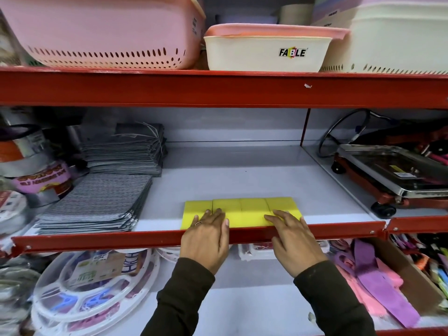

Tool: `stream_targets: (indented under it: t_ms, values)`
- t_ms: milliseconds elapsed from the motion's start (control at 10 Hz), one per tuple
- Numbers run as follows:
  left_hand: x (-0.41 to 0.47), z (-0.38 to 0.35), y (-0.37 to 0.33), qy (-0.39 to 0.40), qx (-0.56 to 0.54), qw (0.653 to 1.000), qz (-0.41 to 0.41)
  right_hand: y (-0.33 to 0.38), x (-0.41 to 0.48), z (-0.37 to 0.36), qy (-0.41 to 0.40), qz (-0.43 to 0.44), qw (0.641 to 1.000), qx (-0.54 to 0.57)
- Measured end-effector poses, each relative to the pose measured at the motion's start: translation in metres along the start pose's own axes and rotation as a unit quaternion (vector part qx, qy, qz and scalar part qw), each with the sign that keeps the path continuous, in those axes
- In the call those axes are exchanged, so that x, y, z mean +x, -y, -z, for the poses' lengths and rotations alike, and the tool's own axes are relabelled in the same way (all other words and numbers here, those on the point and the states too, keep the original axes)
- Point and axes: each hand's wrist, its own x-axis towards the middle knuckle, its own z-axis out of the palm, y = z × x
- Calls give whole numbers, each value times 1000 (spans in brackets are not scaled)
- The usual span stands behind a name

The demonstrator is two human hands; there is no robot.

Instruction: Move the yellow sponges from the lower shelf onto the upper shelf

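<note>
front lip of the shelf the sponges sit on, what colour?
Red. The shelf lip shows clearly in the head view, just below the yellow sponges.

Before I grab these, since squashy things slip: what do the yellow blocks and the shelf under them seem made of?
The yellow sponges look like soft matte foam: flat, even colour, no shine, clean seams between four blocks. The shelf looks like smooth painted metal, pale grey with a faint sheen, and its red front lip has screw heads.

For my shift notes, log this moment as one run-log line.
sponges: four in row, middle shelf front | left hand: flat on them | right hand: flat on them | lifted: none
</note>
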Motion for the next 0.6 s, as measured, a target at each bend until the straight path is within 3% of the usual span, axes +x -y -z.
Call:
stream_targets:
  t_ms: [600]
  values:
    - [8, 0, -16, 32, 12, 999, -30, -9, -5, 12, -56, -11, 998, 19]
